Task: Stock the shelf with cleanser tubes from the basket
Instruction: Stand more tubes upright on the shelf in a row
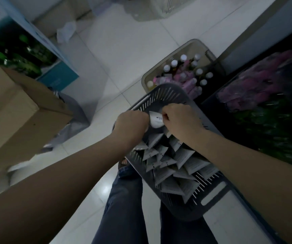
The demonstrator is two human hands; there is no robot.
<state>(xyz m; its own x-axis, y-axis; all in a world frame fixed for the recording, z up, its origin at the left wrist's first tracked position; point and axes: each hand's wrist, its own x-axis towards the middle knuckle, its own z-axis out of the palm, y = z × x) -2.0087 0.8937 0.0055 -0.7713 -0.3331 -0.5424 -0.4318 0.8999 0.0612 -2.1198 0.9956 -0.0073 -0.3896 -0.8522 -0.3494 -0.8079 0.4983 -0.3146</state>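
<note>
In the middle of the frame both hands meet over the far end of the grey basket (161, 93), which stands on the floor by the person's legs. The right hand (180, 118) has its grip pinched on a white tube (156, 120); the left hand (133, 123) curls down beside it, its grip hidden, so I cannot tell. More tubes (168, 166) lie heaped in the basket. The shelf (217, 120) fills the right, a beige bin (197, 41) of bottles sits above the basket, and a cardboard box (15, 117) is at left.
</note>
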